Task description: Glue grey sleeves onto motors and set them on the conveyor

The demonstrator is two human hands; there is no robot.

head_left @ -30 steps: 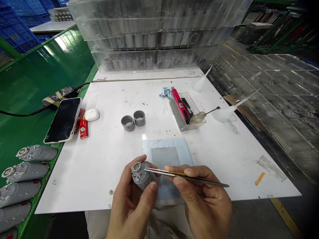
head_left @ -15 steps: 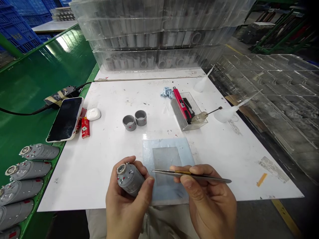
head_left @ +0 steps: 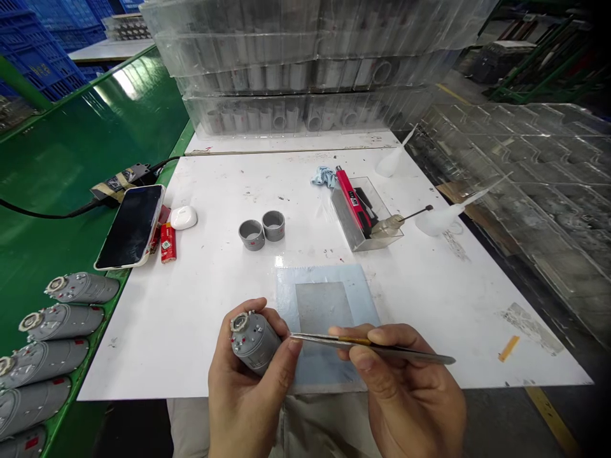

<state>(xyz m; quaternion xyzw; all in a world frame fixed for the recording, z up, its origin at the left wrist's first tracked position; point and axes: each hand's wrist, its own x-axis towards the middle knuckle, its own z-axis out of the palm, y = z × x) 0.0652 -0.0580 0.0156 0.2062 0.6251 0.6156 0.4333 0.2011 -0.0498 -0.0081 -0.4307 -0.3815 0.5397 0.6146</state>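
Observation:
My left hand (head_left: pixel 248 388) is wrapped round a grey cylindrical motor (head_left: pixel 252 340), its geared end tilted up and to the left. My right hand (head_left: pixel 405 394) pinches a pair of metal tweezers (head_left: pixel 372 348). The tweezers lie nearly level, their tips pointing left and just touching my left thumb beside the motor. Both hands hover over the front edge of the white table (head_left: pixel 200 299), just in front of a pale blue mat (head_left: pixel 329 312) with a grey square in it.
Two grey rings (head_left: pixel 262 229) stand mid-table. A clear box (head_left: pixel 365 213) holds a red tool and a brush. Phone (head_left: pixel 131 226), red lighter (head_left: pixel 168 242) and white earbud case (head_left: pixel 184 217) lie at the left. Several grey motors (head_left: pixel 52 343) line the green bench. Clear trays (head_left: pixel 305 70) are stacked behind.
The tweezer tips came off the motor's end and now rest by my left thumb. My left hand moved the motor a little to the left and down, then held it.

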